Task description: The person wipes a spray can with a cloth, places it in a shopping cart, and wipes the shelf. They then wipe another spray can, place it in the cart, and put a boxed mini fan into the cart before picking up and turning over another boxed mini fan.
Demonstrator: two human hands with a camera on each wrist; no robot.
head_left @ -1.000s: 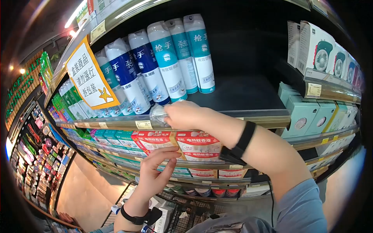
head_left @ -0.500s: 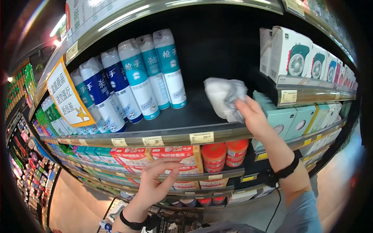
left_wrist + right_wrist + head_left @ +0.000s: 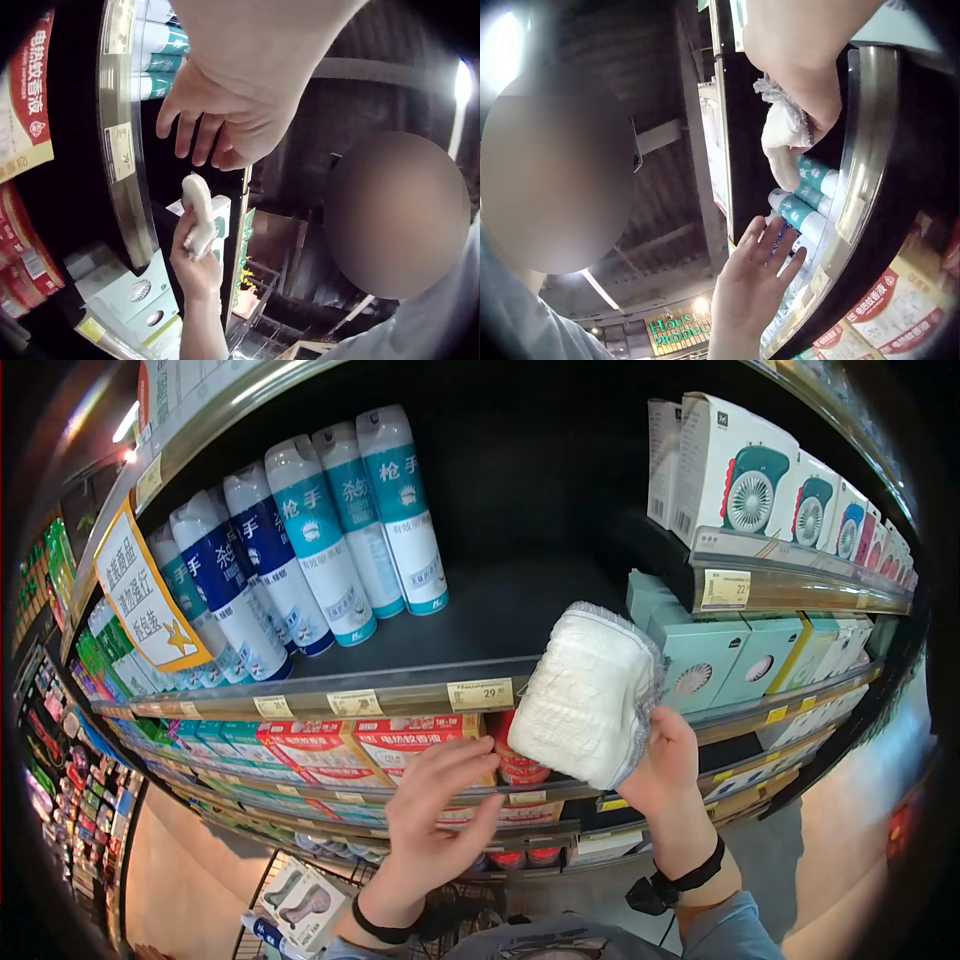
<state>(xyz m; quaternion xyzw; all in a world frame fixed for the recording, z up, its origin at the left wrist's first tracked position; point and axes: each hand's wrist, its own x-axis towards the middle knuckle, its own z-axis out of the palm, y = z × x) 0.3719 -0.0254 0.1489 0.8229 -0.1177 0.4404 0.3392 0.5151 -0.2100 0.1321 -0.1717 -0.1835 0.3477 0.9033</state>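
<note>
My right hand (image 3: 668,765) holds a folded white cloth (image 3: 585,700) with grey edging by its right side, in front of the shelf edge. In the left wrist view the cloth (image 3: 198,210) appears side-on, thick and bent over. My left hand (image 3: 437,822) hangs to the left of the cloth with its fingers loosely extended and nothing in them. From the right wrist view, the left palm (image 3: 748,281) faces up near the spray cans. Part of the right hand's fingers is hidden behind the cloth.
White-and-teal spray cans (image 3: 395,510) stand on the shelf (image 3: 500,610) at left, blue ones beside them. Boxed fans (image 3: 745,480) and mint boxes (image 3: 700,660) are at right. Red boxes (image 3: 410,740) sit below. Down at the left, a cart carries a fan box (image 3: 305,905).
My right hand has swept the cloth from the front of the cans rightward, then back toward me, where it shows broad and flat. The view has shifted right. My left hand stays raised and empty.
</note>
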